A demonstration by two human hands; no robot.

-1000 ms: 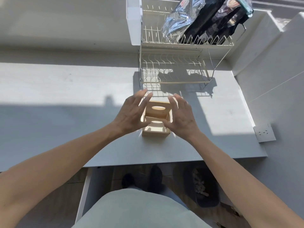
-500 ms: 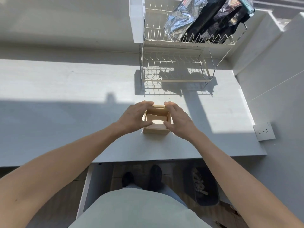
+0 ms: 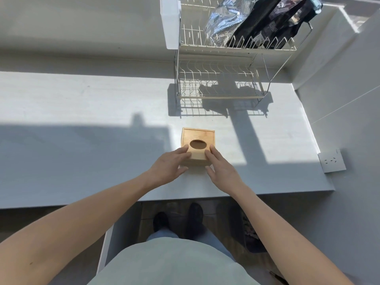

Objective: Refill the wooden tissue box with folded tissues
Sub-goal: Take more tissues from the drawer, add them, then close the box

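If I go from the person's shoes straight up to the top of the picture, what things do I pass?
Shoes → front edge of the table → left hand and right hand side by side → wooden tissue box → wire dish rack → shiny and black bags on its top shelf.
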